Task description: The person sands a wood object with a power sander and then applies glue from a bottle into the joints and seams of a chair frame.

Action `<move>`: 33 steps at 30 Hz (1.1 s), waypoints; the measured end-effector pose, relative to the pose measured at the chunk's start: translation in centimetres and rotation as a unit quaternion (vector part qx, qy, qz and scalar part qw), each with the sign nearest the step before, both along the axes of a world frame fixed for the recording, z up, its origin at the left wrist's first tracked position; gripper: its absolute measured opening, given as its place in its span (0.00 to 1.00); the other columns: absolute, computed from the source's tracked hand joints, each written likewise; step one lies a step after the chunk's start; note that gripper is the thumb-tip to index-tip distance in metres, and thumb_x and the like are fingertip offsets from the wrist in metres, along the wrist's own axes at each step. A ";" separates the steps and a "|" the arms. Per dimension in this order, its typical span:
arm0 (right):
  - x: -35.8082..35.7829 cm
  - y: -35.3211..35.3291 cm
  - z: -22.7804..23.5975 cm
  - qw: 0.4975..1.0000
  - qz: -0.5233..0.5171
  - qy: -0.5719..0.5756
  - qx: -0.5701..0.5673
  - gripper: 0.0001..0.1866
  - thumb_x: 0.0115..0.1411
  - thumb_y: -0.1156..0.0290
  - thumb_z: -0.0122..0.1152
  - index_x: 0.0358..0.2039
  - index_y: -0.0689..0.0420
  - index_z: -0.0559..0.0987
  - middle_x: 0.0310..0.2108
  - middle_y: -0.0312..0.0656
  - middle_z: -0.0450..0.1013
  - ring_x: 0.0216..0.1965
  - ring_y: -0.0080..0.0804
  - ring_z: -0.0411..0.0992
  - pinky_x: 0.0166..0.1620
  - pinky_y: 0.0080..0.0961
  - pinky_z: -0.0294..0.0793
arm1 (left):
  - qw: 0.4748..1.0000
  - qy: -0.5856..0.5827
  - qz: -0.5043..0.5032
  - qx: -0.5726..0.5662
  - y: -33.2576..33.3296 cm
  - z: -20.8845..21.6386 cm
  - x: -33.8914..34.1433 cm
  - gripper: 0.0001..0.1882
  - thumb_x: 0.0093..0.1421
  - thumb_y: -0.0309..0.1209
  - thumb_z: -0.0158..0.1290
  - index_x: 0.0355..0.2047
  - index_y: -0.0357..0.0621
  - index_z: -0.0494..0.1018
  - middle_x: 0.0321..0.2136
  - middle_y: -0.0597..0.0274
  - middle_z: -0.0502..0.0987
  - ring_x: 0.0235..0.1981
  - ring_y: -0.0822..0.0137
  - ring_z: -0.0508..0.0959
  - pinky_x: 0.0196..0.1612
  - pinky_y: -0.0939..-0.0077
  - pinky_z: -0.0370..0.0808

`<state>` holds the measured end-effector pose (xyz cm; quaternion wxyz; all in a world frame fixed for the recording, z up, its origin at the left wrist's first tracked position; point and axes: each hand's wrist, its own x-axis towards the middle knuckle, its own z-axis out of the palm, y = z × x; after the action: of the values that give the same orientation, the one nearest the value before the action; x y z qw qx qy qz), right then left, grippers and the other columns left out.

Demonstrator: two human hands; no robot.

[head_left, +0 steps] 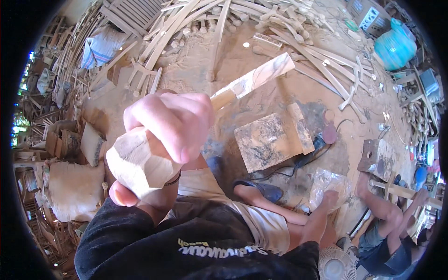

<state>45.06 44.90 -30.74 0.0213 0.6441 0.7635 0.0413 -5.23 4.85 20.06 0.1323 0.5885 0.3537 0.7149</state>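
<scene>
Close to the camera, left of the middle, my left hand (169,122) is closed round a pale piece of wood (140,162) with a rough-cut, faceted end. The black left sleeve (114,224) leads up to it. Below the wood shows a fingertip (123,194); I cannot tell which hand it belongs to. Beyond the fist a long, flat, blade-like length (259,77) with a wooden neck (224,99) points up and right. Whether it joins the faceted wood is hidden by the fist. My right hand cannot be made out for certain.
A stained square block (266,142) stands on the dusty floor, a wooden slat (301,128) beside it. Cut wood (186,42) piles up across the back. Sacks (74,186) lie at left. A clear plastic bag (329,186), a fan (337,266) and another person (387,233) are at right.
</scene>
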 end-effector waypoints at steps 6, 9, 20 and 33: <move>-4.5 5.0 7.0 0.974 -0.016 0.187 0.128 0.14 0.62 0.66 0.63 0.30 0.62 0.89 0.30 0.49 0.85 0.32 0.42 0.84 0.40 0.40 0.82 | 0.998 -0.022 0.020 0.050 0.7 -1.7 1.1 0.35 0.51 0.69 0.65 0.30 0.48 0.72 0.13 0.74 0.69 0.12 0.71 0.66 0.24 0.72 0.59; -16.3 -3.3 19.4 0.844 0.000 0.514 0.151 0.09 0.65 0.73 0.65 0.36 0.62 0.90 0.33 0.42 0.86 0.35 0.31 0.82 0.42 0.31 0.81 | 0.999 0.000 0.005 0.044 -0.1 -2.4 0.9 0.34 0.53 0.68 0.65 0.30 0.48 0.72 0.13 0.73 0.70 0.13 0.70 0.67 0.25 0.72 0.61; -38.0 -22.3 43.1 0.663 0.529 0.519 0.104 0.18 0.55 0.84 0.71 0.46 0.56 0.89 0.28 0.38 0.80 0.21 0.23 0.70 0.24 0.22 0.68 | 0.999 0.019 -0.001 0.049 0.5 -1.8 2.4 0.34 0.54 0.64 0.64 0.34 0.42 0.73 0.17 0.67 0.74 0.14 0.66 0.69 0.25 0.68 0.64; -38.0 -24.3 42.0 0.730 0.612 0.300 0.044 0.40 0.57 0.74 0.66 0.73 0.44 0.70 0.24 0.36 0.74 0.19 0.36 0.71 0.25 0.34 0.72 | 0.998 0.011 0.003 0.059 -0.7 -1.9 1.2 0.33 0.52 0.62 0.65 0.34 0.40 0.74 0.18 0.65 0.76 0.15 0.65 0.70 0.25 0.68 0.65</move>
<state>7.10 20.55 11.26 -0.2672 0.0160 0.9564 -0.1165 -4.00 4.12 18.14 0.0916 0.6021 0.3140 0.7283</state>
